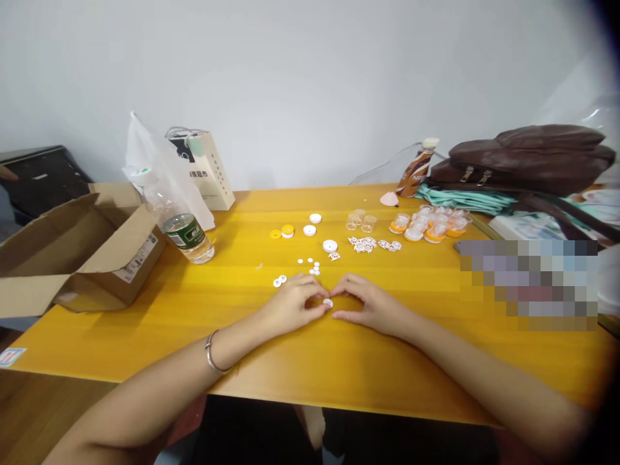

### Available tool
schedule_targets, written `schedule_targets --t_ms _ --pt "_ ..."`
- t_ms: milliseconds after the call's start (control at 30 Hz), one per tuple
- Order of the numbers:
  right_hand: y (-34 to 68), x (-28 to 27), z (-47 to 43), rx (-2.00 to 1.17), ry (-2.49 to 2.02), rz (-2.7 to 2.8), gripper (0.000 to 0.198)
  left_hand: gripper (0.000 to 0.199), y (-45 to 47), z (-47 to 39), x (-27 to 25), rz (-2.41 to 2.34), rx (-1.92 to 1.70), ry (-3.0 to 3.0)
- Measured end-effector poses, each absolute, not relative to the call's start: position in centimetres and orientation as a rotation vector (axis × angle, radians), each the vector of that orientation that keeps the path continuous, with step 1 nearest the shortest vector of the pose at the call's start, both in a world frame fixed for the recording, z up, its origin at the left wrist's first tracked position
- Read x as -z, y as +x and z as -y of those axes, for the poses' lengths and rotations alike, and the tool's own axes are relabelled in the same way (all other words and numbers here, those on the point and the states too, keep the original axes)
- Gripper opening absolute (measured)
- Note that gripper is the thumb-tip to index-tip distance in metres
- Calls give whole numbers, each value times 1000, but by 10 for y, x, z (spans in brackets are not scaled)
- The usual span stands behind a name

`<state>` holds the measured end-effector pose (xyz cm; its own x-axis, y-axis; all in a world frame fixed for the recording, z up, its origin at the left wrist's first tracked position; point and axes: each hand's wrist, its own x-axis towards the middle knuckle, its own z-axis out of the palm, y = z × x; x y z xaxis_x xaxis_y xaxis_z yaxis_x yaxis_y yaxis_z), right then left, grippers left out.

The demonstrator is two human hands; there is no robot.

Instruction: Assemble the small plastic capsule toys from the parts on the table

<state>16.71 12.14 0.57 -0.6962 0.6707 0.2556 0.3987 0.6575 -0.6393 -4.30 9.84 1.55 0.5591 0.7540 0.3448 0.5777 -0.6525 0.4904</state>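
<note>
Above the near part of the table, my left hand (pixel 290 303) pinches a small white disc (pixel 328 303) between thumb and forefinger. My right hand (pixel 372 309) is close beside it, thumb and forefinger apart; its forefinger tip is right at the disc, and I cannot tell if it touches. Two round white pieces (pixel 279 281) lie left of my left hand. Just beyond the hands are several tiny white discs (pixel 314 267). Farther back sit a larger white round cap (pixel 330 246), a pile of white lattice-like pieces (pixel 362 244) and a yellow ring-like piece (pixel 275 234).
Clear cups (pixel 368 223) and a cluster of orange-based clear-topped pieces (pixel 433 225) stand back right. A brown bag (pixel 523 161) and drink bottle (pixel 415 169) are behind them. On the left are an open cardboard box (pixel 130 271), a water bottle (pixel 186 236) and a carton (pixel 213 174).
</note>
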Motion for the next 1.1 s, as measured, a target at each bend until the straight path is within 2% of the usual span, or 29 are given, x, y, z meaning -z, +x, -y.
schedule_targets --t_ms 100,167,233,433,633,767,833,933,1033,1100 --pt "167 -5 -122 -764 -841 2396 23 18 -58 -117 -29 -1209 -877 2437" --pt "165 -5 -122 -762 -852 2399 22 18 -71 -143 -38 -1464 -941 2389" --pt "164 -6 -122 -760 -859 2395 23 22 -83 -174 -42 -1706 -895 2321" --pt "163 -8 -120 -731 -811 2431 16 44 -98 -242 -31 -1927 -764 2216" --pt "164 -4 -122 -678 -787 2436 16 29 -98 -255 -22 -1941 -697 2201" --pt "164 0 -122 -619 -792 2463 18 29 -94 -248 -27 -1985 -842 2210" --pt "163 2 -123 -600 -801 2470 17 30 -88 -235 -31 -1929 -1011 2258" --pt "162 3 -124 -602 -823 2433 15 28 -72 -200 -39 -1477 -1258 2448" --pt "163 4 -126 -632 -824 2381 12 31 -52 -155 -41 -1039 -1090 2635" --pt "165 2 -127 -660 -820 2368 8 36 -43 -128 -37 -907 -935 2656"
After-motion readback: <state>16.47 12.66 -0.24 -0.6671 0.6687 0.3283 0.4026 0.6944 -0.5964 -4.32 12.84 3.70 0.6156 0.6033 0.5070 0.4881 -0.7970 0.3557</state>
